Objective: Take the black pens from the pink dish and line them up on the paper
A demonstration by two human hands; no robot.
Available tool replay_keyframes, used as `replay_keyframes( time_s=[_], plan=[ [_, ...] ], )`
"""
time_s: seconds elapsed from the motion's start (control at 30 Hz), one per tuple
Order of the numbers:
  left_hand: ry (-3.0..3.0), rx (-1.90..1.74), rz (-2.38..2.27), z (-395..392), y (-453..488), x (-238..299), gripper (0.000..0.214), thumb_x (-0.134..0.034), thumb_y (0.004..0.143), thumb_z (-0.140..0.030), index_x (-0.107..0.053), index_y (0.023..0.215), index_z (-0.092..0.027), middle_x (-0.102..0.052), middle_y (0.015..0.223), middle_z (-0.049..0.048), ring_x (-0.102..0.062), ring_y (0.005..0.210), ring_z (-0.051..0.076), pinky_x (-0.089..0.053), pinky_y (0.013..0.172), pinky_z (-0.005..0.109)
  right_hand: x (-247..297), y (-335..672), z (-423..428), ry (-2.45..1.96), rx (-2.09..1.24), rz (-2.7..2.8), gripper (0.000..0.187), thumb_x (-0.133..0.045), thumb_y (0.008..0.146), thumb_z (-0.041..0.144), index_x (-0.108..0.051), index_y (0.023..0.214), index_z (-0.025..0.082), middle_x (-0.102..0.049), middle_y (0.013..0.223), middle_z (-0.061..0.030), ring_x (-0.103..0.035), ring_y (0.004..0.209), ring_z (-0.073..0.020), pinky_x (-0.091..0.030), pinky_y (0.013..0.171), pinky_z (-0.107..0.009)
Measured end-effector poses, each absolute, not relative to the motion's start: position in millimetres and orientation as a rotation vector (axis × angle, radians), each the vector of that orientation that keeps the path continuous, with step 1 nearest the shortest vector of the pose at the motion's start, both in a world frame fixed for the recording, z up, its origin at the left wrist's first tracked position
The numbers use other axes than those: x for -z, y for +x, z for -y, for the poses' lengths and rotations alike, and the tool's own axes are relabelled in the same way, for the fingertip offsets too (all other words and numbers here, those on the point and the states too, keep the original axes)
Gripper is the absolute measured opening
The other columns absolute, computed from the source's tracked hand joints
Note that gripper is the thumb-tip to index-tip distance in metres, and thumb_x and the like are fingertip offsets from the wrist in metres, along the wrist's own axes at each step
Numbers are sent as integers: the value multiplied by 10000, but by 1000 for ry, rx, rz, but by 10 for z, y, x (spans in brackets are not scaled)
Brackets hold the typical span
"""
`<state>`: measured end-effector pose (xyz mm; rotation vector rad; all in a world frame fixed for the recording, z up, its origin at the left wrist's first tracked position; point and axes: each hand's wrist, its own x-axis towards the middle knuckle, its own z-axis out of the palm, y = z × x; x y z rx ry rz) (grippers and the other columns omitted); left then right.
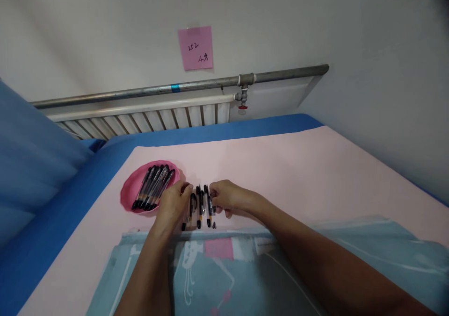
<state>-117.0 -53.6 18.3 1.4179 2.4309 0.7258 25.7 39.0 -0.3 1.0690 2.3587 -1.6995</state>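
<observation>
- Fingers (188, 190) of left hand (172, 201) and right hand (226, 194) curled nearly closed; whether anything is gripped cannot be told.
- Loose pens (199, 211) laid between them.
- Pink dish (126, 195), partly filled with more pens (154, 189), placed left.

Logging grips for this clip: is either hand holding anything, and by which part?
Cannot be told: the left hand and right hand are curled beside the pens, fingers hiding any grip.

Dim, soft light leaves the wall (266, 21) grey and the patterned blue cloth (249, 285) shadowed, with the top right corner blackened.
</observation>
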Motion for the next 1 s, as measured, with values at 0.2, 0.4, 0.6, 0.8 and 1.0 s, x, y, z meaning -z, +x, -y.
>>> replay_keyframes(
  time_s=[0.2,0.4,0.6,0.8,1.0],
  plan=[
    [1310,-912,-2416,568,-1282,-207,284,-439,768,-374,-652,803,-190,-669,695,25,-591,639,168,-399,604,249,91,312,-491,1088,1768,-2306,114,-514,633,76,-486,688,171,-553,476,27,-488,330,-94,-405,317,-193],
    [1043,-1212,-2634,665,-1621,-207,358,-449,758,-449,-659,890,-190,-671,683,20,-599,626,174,-423,551,245,91,375,-633,1249,1820,-2278,79,-513,660,117,-499,717,170,-567,476,14,-437,292,-85,-363,295,-194],
    [936,-894,-2876,718,-1901,-207,334,-414,795,-345,-640,986,-191,-700,801,47,-632,676,184,-461,608,264,59,403,-762,1371,1847,-2332,35,-477,720,144,-497,743,161,-533,458,19,-425,315,-68,-323,298,-161],
    [1096,-618,-2873,571,-1909,-115,299,-543,723,-321,-672,938,-159,-682,916,130,-623,836,287,-455,675,346,109,407,-764,1372,1848,-2371,23,-498,717,151,-509,733,162,-516,455,27,-418,314,-61,-304,296,-155],
    [1156,-526,-2908,524,-1895,-101,294,-527,739,-321,-653,935,-141,-650,944,162,-608,864,312,-453,695,380,140,396,-759,1371,1799,-2437,39,-478,721,156,-516,721,165,-504,443,27,-391,293,-63,-286,285,-167]
  ],
)
